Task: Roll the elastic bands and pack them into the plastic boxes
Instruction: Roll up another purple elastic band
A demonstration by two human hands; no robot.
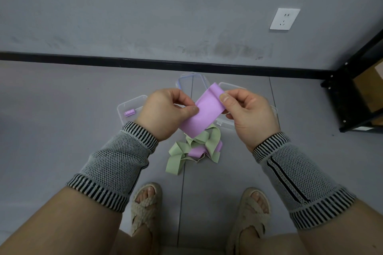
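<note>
I hold a flat lilac elastic band (204, 111) up over the grey floor, slanting from upper right down to lower left. My left hand (165, 112) pinches its left edge, thumb on top and fingers curled behind. My right hand (248, 109) pinches the upper right end, thumb pressed on the face; that end looks folded over, as if the roll is just starting.

The risks, as I judge them, come from the stretch in the material. If my right thumb eases off, that first fold can spring open and I start again. If my left hand pulls harder than my right, the band can skew and the roll would come out cone-shaped, too wide for a box. A loose roll could also unwind once I let go of it inside.

Below my hands lies a tangle of sage-green and lilac elastic bands (193, 148), just ahead of my woven sandals (145, 207). The lower end of my band hangs close above that tangle; if it dips in it could catch and drag a loop along.

The clear plastic boxes sit on the floor beyond my hands: one to the left (130, 107) with a small rolled lilac band (129, 112) inside, one at the back with a blue rim (187, 79), and one mostly hidden behind my right hand (224, 123). Reaching over, I could knock a light box aside.
</note>
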